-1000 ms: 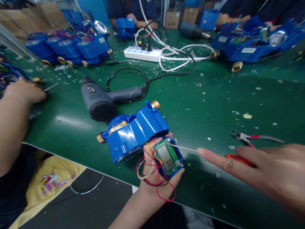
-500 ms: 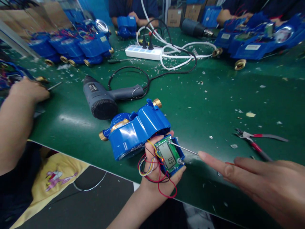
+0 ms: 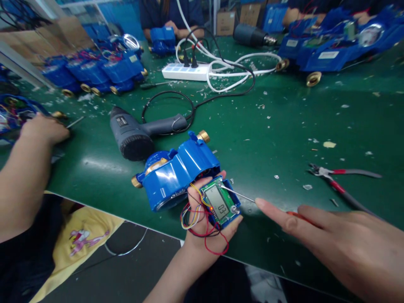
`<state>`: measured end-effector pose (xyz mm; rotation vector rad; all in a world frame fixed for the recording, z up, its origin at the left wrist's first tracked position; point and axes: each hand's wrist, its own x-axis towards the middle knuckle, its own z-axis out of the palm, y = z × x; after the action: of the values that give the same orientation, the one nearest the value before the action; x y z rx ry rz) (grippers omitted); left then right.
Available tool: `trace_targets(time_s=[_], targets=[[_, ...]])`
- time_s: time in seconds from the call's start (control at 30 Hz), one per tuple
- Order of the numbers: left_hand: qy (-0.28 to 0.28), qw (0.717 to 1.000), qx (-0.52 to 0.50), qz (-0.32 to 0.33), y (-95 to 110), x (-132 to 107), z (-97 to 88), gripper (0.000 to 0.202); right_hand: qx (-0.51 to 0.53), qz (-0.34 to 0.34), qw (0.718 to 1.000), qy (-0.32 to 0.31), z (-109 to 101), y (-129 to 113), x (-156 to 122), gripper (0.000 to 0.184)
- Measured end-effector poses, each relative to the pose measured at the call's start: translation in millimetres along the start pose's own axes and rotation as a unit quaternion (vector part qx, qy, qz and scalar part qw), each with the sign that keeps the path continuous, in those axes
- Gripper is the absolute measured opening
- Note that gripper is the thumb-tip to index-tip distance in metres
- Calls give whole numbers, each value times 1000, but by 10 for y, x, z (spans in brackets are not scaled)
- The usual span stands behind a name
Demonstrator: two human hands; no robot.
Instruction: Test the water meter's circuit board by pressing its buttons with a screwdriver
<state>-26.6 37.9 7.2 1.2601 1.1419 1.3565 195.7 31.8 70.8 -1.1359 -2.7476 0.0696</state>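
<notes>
My left hand [image 3: 202, 235] is closed around a small display module [image 3: 217, 202], a green circuit board with an LCD in a blue housing. A red light glows at its edge, and red, yellow, white and black wires hang over my fingers. In my right hand [image 3: 334, 235] is a screwdriver [image 3: 240, 194], its orange-red handle mostly hidden under my fingers. Its thin shaft lies along my stretched index finger, with the tip at the board's upper corner. Just behind the module, a blue water meter body [image 3: 179, 172] with brass ends rests on the bench.
A heat gun [image 3: 135, 134] lies behind the meter. Diagonal cutters [image 3: 325, 171] lie at right. Farther back are a white power strip [image 3: 186, 72] with looping cables and several blue meters [image 3: 94, 73]. A co-worker's arm [image 3: 28, 168] reaches in from the left. Scraps litter the green bench [image 3: 284, 134].
The view has shifted slightly. My hands still hold the display module and the screwdriver, and the tip stays near the same corner of the board.
</notes>
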Motion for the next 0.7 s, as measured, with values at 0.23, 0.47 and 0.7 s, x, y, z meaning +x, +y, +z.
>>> trace_targets(time_s=[0.23, 0.47, 0.7], targets=[[11, 999, 35, 10, 67, 24, 5, 66, -17, -4, 1000, 24, 157, -7, -67, 80], [7, 999, 43, 20, 70, 33, 18, 69, -20, -25, 999, 43, 193, 15, -44, 75], [21, 996, 76, 39, 42, 23, 9, 72, -78, -30, 995, 58, 250, 23, -21, 69]])
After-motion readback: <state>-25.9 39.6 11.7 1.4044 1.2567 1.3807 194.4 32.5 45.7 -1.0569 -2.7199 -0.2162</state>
